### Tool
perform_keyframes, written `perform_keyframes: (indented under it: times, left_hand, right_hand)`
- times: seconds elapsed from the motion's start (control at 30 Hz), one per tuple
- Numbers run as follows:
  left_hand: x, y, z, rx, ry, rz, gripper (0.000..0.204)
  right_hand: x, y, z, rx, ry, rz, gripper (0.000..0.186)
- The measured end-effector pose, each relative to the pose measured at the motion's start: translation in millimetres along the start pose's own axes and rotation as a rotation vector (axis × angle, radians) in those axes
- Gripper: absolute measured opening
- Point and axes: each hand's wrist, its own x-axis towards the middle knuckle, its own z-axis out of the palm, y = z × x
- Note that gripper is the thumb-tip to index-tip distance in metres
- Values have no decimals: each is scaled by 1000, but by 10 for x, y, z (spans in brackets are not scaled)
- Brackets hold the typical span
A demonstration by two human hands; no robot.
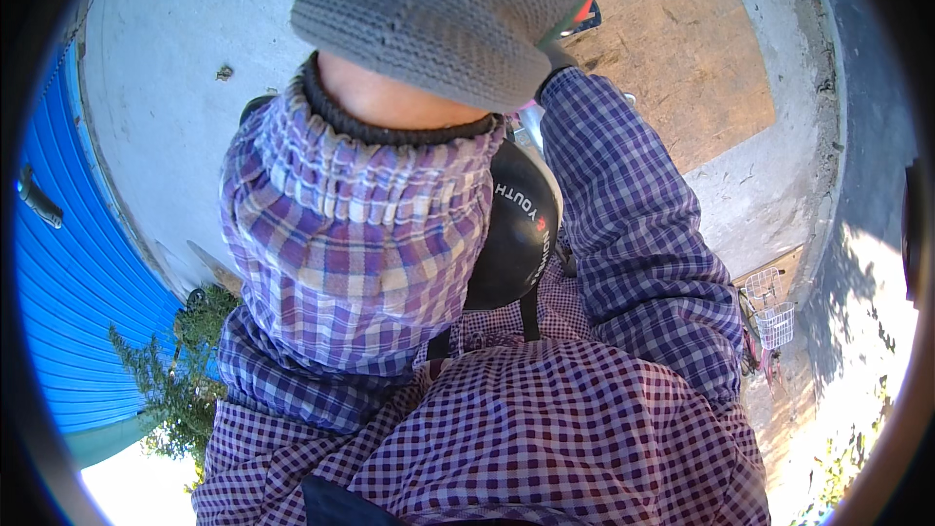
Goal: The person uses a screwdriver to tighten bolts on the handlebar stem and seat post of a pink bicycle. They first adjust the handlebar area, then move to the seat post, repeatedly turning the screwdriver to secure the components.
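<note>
My left hand [438, 29], in a grey knitted glove, is raised close in front of me at the top of the head view. Its fingers run past the upper edge, so their pose is hidden. Just beyond it, at the end of the right sleeve, a small dark part of my right hand [559, 58] shows; the left glove covers the rest. An orange-red and dark thing [584, 16] appears beside the left glove, too little exposed to name. Between my forearms lies a black rounded thing [511, 229] with white lettering.
A brown board [682, 68] lies on the pale concrete floor [175, 58]. Blue corrugated sheeting [58, 282] curves along the left, with a green shrub [190, 370] beside it. A white wire basket [774, 321] stands at the right.
</note>
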Motion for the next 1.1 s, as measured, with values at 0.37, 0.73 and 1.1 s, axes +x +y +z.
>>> perform_keyframes:
  times: [0.37, 0.73, 1.1]
  left_hand:
    - [83, 90, -20, -22, 11, -21, 23]
    - [-15, 361, -30, 23, 26, -82, 21]
    - [-185, 383, 30, 67, -4, -134, 19]
  right_hand:
    - [195, -235, 120, -825, 28, -100, 35]
    - [75, -374, 95, -859, 154, 72, 37]
    - [71, -457, 121, -889, 218, 143, 40]
